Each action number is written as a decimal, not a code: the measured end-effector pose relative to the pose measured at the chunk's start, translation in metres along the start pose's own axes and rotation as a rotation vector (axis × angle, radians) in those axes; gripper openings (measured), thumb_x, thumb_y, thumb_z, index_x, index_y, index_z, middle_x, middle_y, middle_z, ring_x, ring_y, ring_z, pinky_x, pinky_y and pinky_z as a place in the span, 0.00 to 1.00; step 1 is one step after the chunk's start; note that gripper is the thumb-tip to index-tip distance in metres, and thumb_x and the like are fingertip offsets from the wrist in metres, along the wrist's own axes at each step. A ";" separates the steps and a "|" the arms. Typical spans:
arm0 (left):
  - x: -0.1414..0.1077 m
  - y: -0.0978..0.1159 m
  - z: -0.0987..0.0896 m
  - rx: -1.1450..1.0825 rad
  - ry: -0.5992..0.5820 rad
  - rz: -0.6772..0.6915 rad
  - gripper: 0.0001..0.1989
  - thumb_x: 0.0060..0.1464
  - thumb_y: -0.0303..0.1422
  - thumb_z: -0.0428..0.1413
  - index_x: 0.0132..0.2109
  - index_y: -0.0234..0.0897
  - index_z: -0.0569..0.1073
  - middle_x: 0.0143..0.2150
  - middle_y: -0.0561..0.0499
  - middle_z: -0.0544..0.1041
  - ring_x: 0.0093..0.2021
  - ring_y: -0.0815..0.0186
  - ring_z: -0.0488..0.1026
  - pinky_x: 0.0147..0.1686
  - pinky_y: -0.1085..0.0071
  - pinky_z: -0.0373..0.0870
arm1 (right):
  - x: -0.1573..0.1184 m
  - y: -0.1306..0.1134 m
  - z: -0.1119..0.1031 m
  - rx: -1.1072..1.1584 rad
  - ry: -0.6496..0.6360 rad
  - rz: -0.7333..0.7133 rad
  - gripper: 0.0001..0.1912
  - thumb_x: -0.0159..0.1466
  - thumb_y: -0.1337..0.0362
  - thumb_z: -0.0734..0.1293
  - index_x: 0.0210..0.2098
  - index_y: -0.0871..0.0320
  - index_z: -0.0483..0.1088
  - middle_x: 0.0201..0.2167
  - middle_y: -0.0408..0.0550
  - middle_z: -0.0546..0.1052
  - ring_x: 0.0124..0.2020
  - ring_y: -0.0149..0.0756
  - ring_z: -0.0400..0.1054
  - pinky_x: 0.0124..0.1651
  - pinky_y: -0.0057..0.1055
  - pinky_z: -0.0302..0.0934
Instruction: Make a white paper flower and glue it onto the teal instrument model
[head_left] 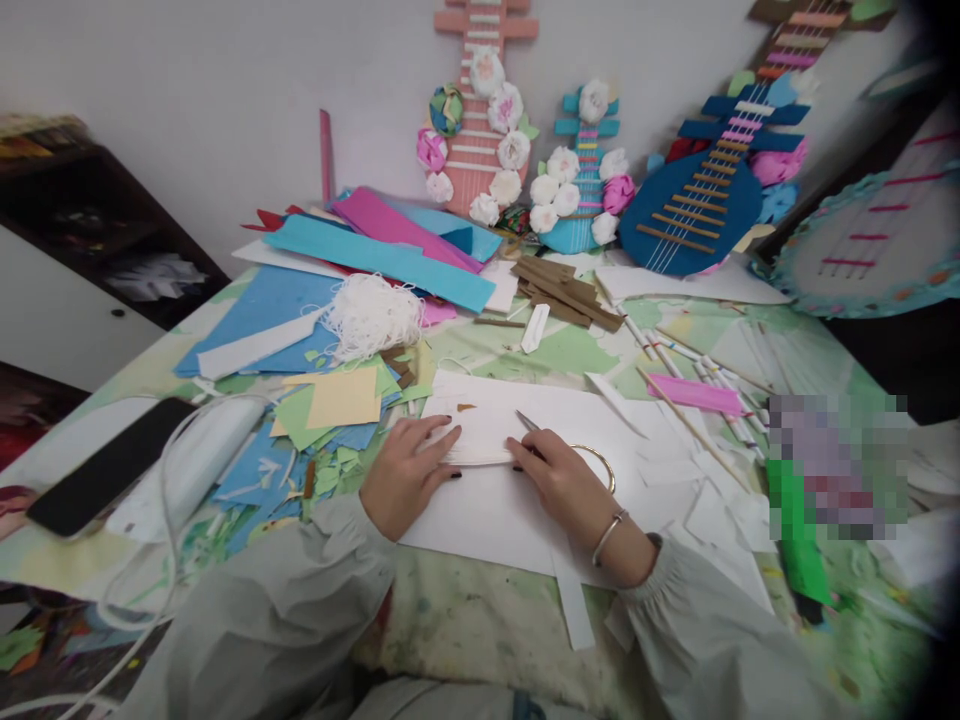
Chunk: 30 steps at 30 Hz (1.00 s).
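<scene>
A white folded paper (484, 440) lies on larger white sheets in the middle of the table, a small brown mark near its upper left. My left hand (412, 470) rests on its left end, fingers spread. My right hand (559, 480) is at its right end, thumb and fingers curled at the paper's edge. Scissors (526, 421) are under or in my right hand; the blade points to the upper left and a gold handle loop shows beyond the hand. How firmly the fingers press the paper is hard to see.
Paper scraps (337, 400), a black phone (112, 465) and a white cable lie left. White yarn (375, 315) and coloured strips are behind. Paper-flowered instrument models (694, 205) lean on the wall. Rolled sticks, white offcuts and a green item (799, 540) lie right.
</scene>
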<state>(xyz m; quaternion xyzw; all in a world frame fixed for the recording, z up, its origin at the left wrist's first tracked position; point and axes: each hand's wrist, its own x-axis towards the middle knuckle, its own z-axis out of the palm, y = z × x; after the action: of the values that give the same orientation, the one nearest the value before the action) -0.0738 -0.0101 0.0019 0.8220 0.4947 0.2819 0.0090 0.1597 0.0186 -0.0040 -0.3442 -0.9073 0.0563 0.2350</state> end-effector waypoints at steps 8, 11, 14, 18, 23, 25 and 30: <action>-0.003 0.004 0.010 0.017 -0.028 0.022 0.15 0.58 0.27 0.50 0.51 0.28 0.71 0.37 0.42 0.69 0.36 0.62 0.64 0.38 0.65 0.67 | 0.001 -0.001 0.001 -0.038 0.041 -0.049 0.13 0.67 0.71 0.55 0.44 0.65 0.70 0.32 0.54 0.71 0.33 0.39 0.62 0.35 0.35 0.62; 0.005 0.013 0.006 0.067 -0.106 -0.037 0.22 0.55 0.34 0.54 0.55 0.28 0.66 0.43 0.39 0.69 0.43 0.57 0.64 0.43 0.60 0.66 | 0.002 -0.002 0.001 -0.055 0.039 -0.055 0.12 0.66 0.71 0.56 0.41 0.63 0.70 0.31 0.53 0.70 0.34 0.39 0.61 0.35 0.34 0.61; 0.023 0.027 0.001 0.140 -0.254 -0.040 0.27 0.53 0.40 0.55 0.56 0.29 0.65 0.46 0.38 0.70 0.47 0.52 0.64 0.45 0.55 0.64 | 0.002 -0.005 -0.003 -0.080 0.057 -0.084 0.11 0.66 0.71 0.57 0.41 0.62 0.70 0.32 0.51 0.70 0.34 0.38 0.60 0.36 0.34 0.60; 0.054 0.046 0.000 0.135 -0.498 -0.022 0.15 0.54 0.36 0.53 0.47 0.31 0.70 0.40 0.41 0.74 0.44 0.52 0.68 0.43 0.56 0.63 | 0.003 -0.009 -0.017 -0.169 0.114 -0.125 0.10 0.65 0.72 0.58 0.42 0.64 0.70 0.31 0.52 0.70 0.33 0.37 0.58 0.36 0.35 0.58; 0.076 0.056 0.009 -0.106 -0.637 -0.190 0.08 0.54 0.27 0.47 0.38 0.34 0.70 0.37 0.43 0.76 0.41 0.56 0.71 0.40 0.64 0.63 | 0.002 -0.013 -0.036 -0.255 0.163 -0.137 0.10 0.64 0.73 0.59 0.43 0.64 0.70 0.31 0.53 0.72 0.33 0.38 0.58 0.34 0.36 0.55; 0.077 0.056 0.014 -0.254 -0.610 -0.220 0.08 0.54 0.27 0.46 0.36 0.36 0.70 0.36 0.45 0.76 0.40 0.57 0.71 0.40 0.65 0.62 | 0.004 -0.009 -0.044 -0.214 0.175 -0.116 0.10 0.64 0.72 0.60 0.43 0.62 0.70 0.31 0.52 0.73 0.32 0.38 0.59 0.33 0.36 0.55; 0.071 0.052 0.023 -0.800 -0.507 -0.390 0.09 0.52 0.31 0.48 0.25 0.36 0.65 0.22 0.52 0.66 0.25 0.67 0.64 0.28 0.71 0.58 | 0.007 0.038 -0.067 -0.045 0.261 0.280 0.09 0.63 0.70 0.61 0.41 0.60 0.72 0.34 0.52 0.76 0.38 0.39 0.64 0.42 0.36 0.59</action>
<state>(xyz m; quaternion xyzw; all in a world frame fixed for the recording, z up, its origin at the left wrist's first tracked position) 0.0038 0.0280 0.0301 0.6891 0.4744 0.2342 0.4952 0.2096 0.0478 0.0479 -0.4765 -0.8134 0.0232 0.3327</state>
